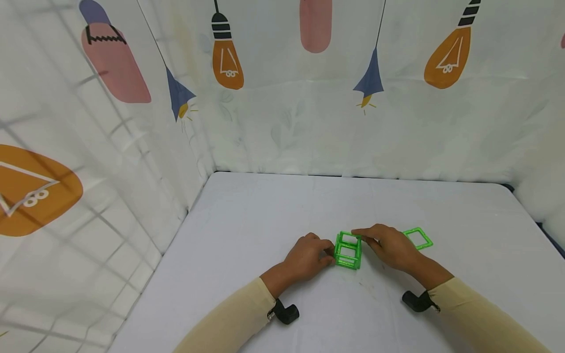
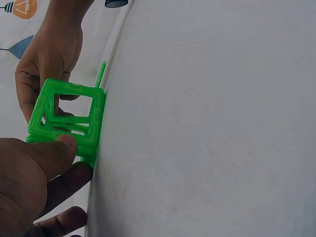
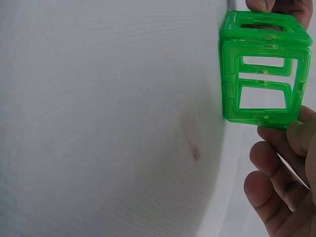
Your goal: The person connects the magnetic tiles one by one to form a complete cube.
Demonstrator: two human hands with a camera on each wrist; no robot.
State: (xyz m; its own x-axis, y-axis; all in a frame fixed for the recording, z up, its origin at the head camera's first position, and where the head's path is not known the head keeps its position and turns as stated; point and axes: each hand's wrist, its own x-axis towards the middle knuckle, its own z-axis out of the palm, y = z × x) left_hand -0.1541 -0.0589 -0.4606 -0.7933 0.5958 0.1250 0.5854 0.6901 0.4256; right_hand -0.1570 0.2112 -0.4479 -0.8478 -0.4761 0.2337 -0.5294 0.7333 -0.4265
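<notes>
A see-through green cube of square magnetic tiles (image 1: 347,257) stands on the white table between both hands. My left hand (image 1: 305,258) holds its left side; in the left wrist view the thumb (image 2: 61,145) lies on a tile face and a finger is beneath. With thumb and index finger, my right hand (image 1: 390,247) pinches the cube at a far right corner, as the right wrist view also shows, its other fingers (image 3: 266,153) loosely bent and apart from the tiles. A single loose green square tile (image 1: 414,230) lies flat just beyond the right hand, partly hidden by it.
The white-covered table (image 1: 265,206) has its far edge against a patterned curtain (image 1: 282,132). More curtain (image 1: 110,196) hangs along the left side. Small dark wrist cameras (image 1: 287,314) sit on both forearms, close above the table.
</notes>
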